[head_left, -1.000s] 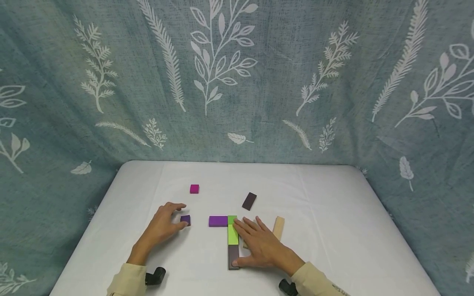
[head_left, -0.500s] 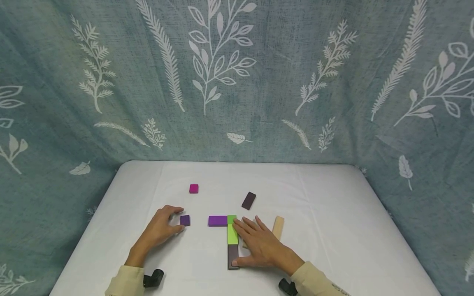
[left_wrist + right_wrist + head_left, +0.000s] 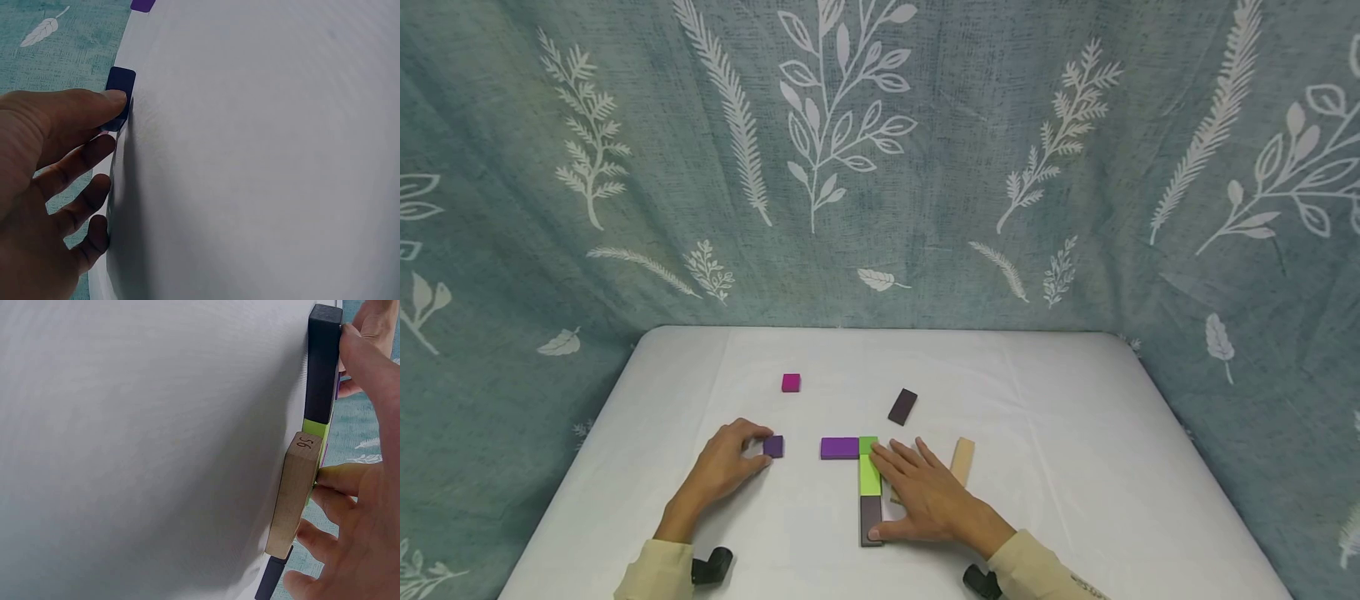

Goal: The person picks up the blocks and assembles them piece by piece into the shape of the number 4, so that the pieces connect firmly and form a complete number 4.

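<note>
At the left of the head view my left hand (image 3: 722,462) pinches a small dark purple block (image 3: 773,447) between thumb and index finger. The left wrist view shows the thumb pressed on the dark block (image 3: 120,97), the other fingers loosely bent. My right hand (image 3: 928,492) lies spread and flat. Its thumb rests on a dark grey block (image 3: 871,517), its fingertips at a lime block (image 3: 869,475) and a green block (image 3: 867,444). A purple block (image 3: 839,448) meets the green one, forming an angled row. A wooden block (image 3: 294,490) lies partly under the right hand.
Behind the row lie a magenta block (image 3: 791,382) and a loose dark brown block (image 3: 902,407). A white cloth covers the table (image 3: 1075,433). A green-blue leaf-patterned curtain (image 3: 955,167) hangs around its back and sides.
My left index finger has come down toward the thumb, closing around the dark purple block, which now sits straighter. The right hand and the row of blocks have stayed put.
</note>
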### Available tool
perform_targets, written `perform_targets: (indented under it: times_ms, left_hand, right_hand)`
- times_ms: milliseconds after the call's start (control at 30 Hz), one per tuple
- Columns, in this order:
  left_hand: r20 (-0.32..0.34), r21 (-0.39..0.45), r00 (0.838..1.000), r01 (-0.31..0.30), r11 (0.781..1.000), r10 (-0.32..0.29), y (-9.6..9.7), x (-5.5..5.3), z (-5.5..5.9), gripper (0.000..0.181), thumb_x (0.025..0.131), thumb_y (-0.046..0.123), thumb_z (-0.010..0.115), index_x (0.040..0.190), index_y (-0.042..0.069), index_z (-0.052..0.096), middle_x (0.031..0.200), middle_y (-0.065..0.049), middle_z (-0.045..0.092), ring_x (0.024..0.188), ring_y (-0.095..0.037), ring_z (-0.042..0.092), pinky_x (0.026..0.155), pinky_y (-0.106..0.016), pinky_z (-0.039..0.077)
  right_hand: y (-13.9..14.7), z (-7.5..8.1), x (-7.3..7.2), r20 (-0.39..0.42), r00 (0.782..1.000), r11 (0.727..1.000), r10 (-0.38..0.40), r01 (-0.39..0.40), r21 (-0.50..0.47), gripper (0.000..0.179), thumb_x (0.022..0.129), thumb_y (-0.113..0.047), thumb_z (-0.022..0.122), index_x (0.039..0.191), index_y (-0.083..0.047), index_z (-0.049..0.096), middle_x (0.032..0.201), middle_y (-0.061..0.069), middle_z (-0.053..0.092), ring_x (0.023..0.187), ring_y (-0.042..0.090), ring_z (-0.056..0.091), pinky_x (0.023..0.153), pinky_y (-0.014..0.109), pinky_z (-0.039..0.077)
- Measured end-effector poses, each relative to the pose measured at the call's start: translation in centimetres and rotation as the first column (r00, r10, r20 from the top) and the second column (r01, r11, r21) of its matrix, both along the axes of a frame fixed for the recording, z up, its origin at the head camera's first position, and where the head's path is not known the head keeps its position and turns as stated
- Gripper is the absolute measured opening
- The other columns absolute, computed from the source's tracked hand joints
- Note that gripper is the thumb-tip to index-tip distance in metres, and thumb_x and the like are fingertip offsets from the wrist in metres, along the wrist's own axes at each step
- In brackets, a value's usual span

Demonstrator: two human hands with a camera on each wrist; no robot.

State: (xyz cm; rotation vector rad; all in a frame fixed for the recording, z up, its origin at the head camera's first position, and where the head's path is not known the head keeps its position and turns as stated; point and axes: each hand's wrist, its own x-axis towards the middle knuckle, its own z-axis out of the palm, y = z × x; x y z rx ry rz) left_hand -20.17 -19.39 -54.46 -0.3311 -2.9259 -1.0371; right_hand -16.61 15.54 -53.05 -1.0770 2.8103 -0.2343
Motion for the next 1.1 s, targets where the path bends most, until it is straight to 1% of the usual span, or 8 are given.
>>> perform_targets:
  times_ms: [133, 233, 367, 567, 800, 1100]
  left_hand:
    - [-0.004, 0.005, 1.0, 0.0, 1.0, 0.0, 0.0, -0.1, -0.1, 0.032, 0.081, 0.009, 0.082, 0.113, 0.007, 0.074, 0.107, -0.006, 0.069, 0.094, -0.024, 0.057, 0.085, -0.046, 0.047]
    - [0.008, 0.014, 1.0, -0.001, 1.0, 0.001, 0.1, -0.2, -0.1, 0.033, 0.081, 0.008, 0.082, 0.113, 0.007, 0.074, 0.102, -0.004, 0.068, 0.089, -0.022, 0.054, 0.08, -0.042, 0.046]
    - [0.031, 0.026, 1.0, -0.003, 1.0, 0.002, 0.2, -0.2, 0.0, 0.033, 0.082, 0.008, 0.081, 0.114, 0.007, 0.074, 0.098, -0.001, 0.066, 0.087, -0.02, 0.053, 0.077, -0.039, 0.045]
    - [0.04, 0.051, 0.999, 0.001, 0.999, -0.003, 0.6, -0.2, 0.2, 0.032, 0.081, 0.006, 0.081, 0.113, 0.007, 0.074, 0.098, -0.002, 0.067, 0.087, -0.021, 0.054, 0.078, -0.039, 0.045]
    - [0.044, 0.045, 0.999, 0.008, 0.999, -0.01, 1.2, -0.3, 0.4, 0.032, 0.08, 0.007, 0.082, 0.111, 0.008, 0.075, 0.096, -0.001, 0.066, 0.086, -0.02, 0.052, 0.077, -0.038, 0.045]
    - [0.012, 0.055, 0.999, 0.051, 0.997, -0.052, 2.1, -0.6, 0.5, 0.032, 0.08, 0.008, 0.084, 0.111, 0.008, 0.075, 0.098, 0.0, 0.068, 0.089, -0.021, 0.054, 0.079, -0.04, 0.046]
  right_hand:
    - [0.0, 0.1, 0.0, -0.001, 1.0, 1.0, 0.002, -0.002, 0.002, 0.108, 0.084, -0.082, 0.053, 0.159, -0.008, 0.03, 0.165, 0.004, 0.028, 0.15, 0.031, 0.026, 0.12, 0.056, 0.014]
    - [0.0, 0.1, 0.0, -0.003, 1.0, 1.0, 0.003, -0.003, 0.002, 0.108, 0.084, -0.082, 0.052, 0.159, -0.008, 0.03, 0.165, 0.004, 0.028, 0.15, 0.031, 0.027, 0.12, 0.056, 0.015]
    - [-0.1, 0.1, -0.1, 0.002, 1.0, 1.0, 0.004, -0.004, -0.005, 0.108, 0.084, -0.082, 0.052, 0.159, -0.008, 0.03, 0.165, 0.005, 0.029, 0.15, 0.031, 0.027, 0.12, 0.057, 0.015]
    - [-0.1, 0.0, 0.0, 0.01, 1.0, 1.0, 0.005, -0.005, -0.027, 0.107, 0.084, -0.08, 0.055, 0.159, -0.007, 0.03, 0.165, 0.005, 0.029, 0.15, 0.032, 0.027, 0.12, 0.058, 0.014]
    - [0.0, -0.1, 0.1, 0.016, 1.0, 1.0, -0.002, 0.003, -0.006, 0.108, 0.084, -0.083, 0.051, 0.16, -0.009, 0.029, 0.165, 0.003, 0.027, 0.151, 0.03, 0.026, 0.121, 0.056, 0.013]
    - [-0.1, 0.0, 0.1, 0.007, 1.0, 1.0, -0.006, 0.006, 0.006, 0.107, 0.084, -0.082, 0.052, 0.16, -0.009, 0.029, 0.165, 0.003, 0.027, 0.151, 0.029, 0.025, 0.121, 0.055, 0.013]
